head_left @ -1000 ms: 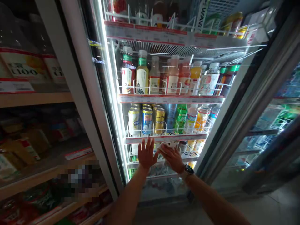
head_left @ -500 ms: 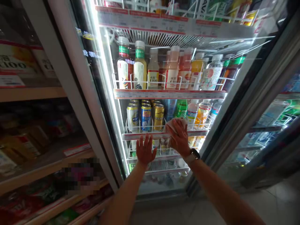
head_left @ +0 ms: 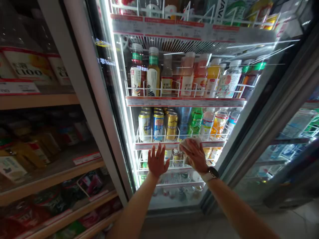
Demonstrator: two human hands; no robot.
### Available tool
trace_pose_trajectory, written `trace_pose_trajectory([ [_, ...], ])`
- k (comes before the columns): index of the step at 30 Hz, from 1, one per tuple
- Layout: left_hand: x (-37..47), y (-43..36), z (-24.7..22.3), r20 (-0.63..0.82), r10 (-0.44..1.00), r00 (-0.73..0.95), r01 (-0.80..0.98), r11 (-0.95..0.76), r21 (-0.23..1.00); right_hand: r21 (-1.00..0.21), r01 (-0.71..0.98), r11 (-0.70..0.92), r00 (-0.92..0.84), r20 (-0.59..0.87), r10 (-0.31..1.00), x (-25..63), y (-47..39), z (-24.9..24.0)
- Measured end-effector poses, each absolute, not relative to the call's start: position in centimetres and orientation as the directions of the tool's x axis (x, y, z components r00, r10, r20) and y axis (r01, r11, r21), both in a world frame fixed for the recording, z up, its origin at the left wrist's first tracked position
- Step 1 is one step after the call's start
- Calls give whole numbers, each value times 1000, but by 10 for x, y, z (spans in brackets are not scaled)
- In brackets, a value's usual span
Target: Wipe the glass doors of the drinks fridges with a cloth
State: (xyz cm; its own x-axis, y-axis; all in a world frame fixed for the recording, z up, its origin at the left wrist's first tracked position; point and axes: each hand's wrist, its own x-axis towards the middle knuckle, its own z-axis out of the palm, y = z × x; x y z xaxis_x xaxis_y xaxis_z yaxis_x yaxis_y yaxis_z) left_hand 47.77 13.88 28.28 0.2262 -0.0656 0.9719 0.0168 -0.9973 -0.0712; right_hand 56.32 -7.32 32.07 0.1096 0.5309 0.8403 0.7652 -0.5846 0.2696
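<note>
My left hand (head_left: 157, 161) lies with its fingers spread against the glass of a lit drinks cooler, over the lower shelves, and holds nothing. To its right, my right hand (head_left: 196, 156) presses a pale cloth (head_left: 187, 143) to the same glass, its fingers over the cloth. A watch (head_left: 213, 172) is on the right wrist. Behind the glass, just above the hands, stand drink cans (head_left: 158, 125), a green bottle (head_left: 195, 120) and an orange drink bottle (head_left: 218, 123). The red-edged shelf strip (head_left: 164, 145) runs behind the fingertips.
Higher in the cooler, several bottles (head_left: 187, 74) stand on a wire shelf with a price strip (head_left: 184, 102). A metal door frame (head_left: 266, 132) slants along the right. Wooden shelves (head_left: 50, 181) with bottles and bags line the left. Tiled floor (head_left: 291, 215) shows at lower right.
My right hand and the cloth have moved a little lower on the glass. My left hand keeps its place against the door. The whole view has shifted slightly.
</note>
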Motion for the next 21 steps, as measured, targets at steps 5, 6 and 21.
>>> trace_pose_trajectory([
  [5, 477, 138, 284, 975, -69, 211, 19, -997, -75, 147, 758, -636, 87, 943, 322, 566, -64, 356],
  [6, 477, 138, 284, 974, -68, 215, 19, -997, -73, 154, 762, -629, 85, 939, 333, 564, -62, 348],
  [21, 479, 128, 275, 959, -49, 280, 190, -976, -105, 165, 833, -528, 84, 905, 416, 561, -72, 348],
])
